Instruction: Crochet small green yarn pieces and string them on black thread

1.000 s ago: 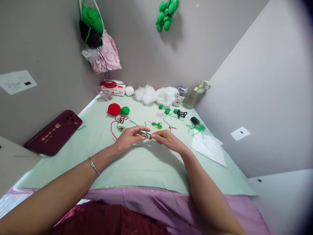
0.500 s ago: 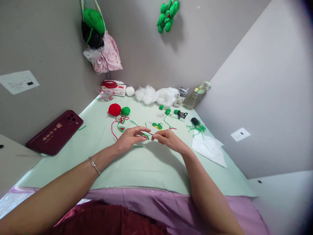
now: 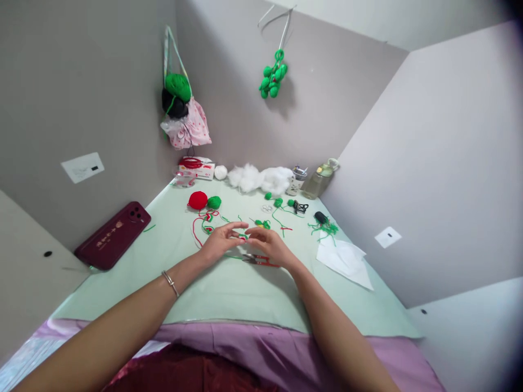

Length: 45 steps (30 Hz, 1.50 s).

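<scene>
Between my two hands is a small red and green crochet piece, mostly hidden by the fingers. My left hand pinches it from the left side. The fingertips of my right hand close on its right edge. Red-handled thread snips lie on the table just below my right hand, partly covered by it. Left of the hands lie small red and green crochet pieces with loose yarn. Behind them sit a red yarn ball and a green yarn ball.
White stuffing, a pen cup and a bottle line the back. A phone leans at the left. White sheets and a black and green yarn piece lie right. Green crochet hangs above.
The view has tilted upward. Thread snips now show below my right hand. The thin tool that was at my right fingertips no longer shows there, and my hands have come closer together.
</scene>
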Motion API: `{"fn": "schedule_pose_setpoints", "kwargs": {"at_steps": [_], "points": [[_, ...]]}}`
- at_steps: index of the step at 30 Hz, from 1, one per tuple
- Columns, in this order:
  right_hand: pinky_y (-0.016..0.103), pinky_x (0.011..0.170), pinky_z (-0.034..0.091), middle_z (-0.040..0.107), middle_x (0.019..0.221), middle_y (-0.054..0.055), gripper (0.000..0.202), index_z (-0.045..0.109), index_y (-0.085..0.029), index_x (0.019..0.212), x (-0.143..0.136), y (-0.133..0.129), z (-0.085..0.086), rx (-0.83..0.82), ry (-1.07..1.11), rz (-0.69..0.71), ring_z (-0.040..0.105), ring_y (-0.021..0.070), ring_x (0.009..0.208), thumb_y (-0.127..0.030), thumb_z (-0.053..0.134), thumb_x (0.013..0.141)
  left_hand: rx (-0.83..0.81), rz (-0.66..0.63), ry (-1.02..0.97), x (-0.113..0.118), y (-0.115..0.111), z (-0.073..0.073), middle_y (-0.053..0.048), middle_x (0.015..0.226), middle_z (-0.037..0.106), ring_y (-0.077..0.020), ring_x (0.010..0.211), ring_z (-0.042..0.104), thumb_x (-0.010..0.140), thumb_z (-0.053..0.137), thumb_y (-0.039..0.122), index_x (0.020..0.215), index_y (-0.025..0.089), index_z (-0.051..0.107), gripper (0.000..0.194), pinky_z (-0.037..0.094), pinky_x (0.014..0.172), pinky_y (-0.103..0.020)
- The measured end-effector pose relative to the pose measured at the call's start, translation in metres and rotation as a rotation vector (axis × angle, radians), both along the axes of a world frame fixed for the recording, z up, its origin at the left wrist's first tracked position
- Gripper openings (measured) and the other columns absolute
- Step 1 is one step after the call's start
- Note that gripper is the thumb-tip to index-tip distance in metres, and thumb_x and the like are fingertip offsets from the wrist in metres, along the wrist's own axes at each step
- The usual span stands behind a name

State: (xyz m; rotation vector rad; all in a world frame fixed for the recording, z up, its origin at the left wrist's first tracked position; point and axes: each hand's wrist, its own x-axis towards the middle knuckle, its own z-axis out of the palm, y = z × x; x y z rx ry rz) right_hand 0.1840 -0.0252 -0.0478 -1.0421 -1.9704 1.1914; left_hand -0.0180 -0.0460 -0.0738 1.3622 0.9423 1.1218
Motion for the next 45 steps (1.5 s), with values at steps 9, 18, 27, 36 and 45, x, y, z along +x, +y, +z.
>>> {"fn": "schedule_pose_setpoints", "kwargs": {"at_steps": [9,18,27,36,45], "points": [[0.03,0.066,0.048,0.067,0.072,0.001,0.026,0.067,-0.017,0.091,-0.009,0.005,-0.007,-0.036,0.174,-0.074,0.059,0.0148,0.064,-0.04,0.067,0.08,-0.067,0.085,-0.119,0.002,0.01,-0.008,-0.016,0.137,0.059,-0.0185,0.088,0.069,0.066,0.083,0.031,0.125,0.018,0.06,0.065,0.051,0.09,-0.036],[0.03,0.067,0.046,0.066,0.068,0.0,0.032,0.071,-0.014,0.095,-0.012,0.002,0.003,-0.086,0.326,-0.104,0.056,0.0126,0.061,-0.038,0.074,0.073,-0.023,0.09,0.032,0.001,-0.001,0.001,-0.012,0.108,0.074,-0.0243,0.094,0.069,0.077,0.07,0.048,0.102,0.015,0.073,0.041,0.049,0.091,-0.037],[0.03,0.065,0.047,0.067,0.072,0.002,0.036,0.069,-0.015,0.089,-0.005,0.009,0.002,-0.141,0.476,-0.254,0.056,0.0121,0.061,-0.044,0.078,0.069,-0.018,0.005,0.132,-0.011,-0.009,0.015,-0.008,0.072,0.074,-0.0206,0.068,0.064,0.068,0.077,0.047,0.067,0.016,0.075,0.031,0.05,0.074,-0.034],[0.03,0.063,0.045,0.065,0.071,0.003,0.044,0.069,-0.015,0.089,0.005,0.022,-0.005,-0.164,0.566,-0.41,0.053,0.0118,0.059,-0.049,0.08,0.062,-0.014,0.235,0.03,-0.04,0.008,0.008,-0.011,0.09,0.075,-0.0196,0.077,0.068,0.07,0.073,0.061,0.09,0.014,0.074,0.051,0.053,0.082,-0.035],[0.03,0.063,0.044,0.063,0.067,0.001,0.04,0.07,-0.015,0.086,0.003,0.025,-0.005,-0.155,0.518,-0.448,0.053,0.0124,0.061,-0.046,0.079,0.062,0.009,0.292,0.022,-0.05,0.015,0.013,-0.01,0.096,0.074,-0.0191,0.081,0.068,0.068,0.074,0.059,0.094,0.014,0.071,0.052,0.052,0.083,-0.035]]}}
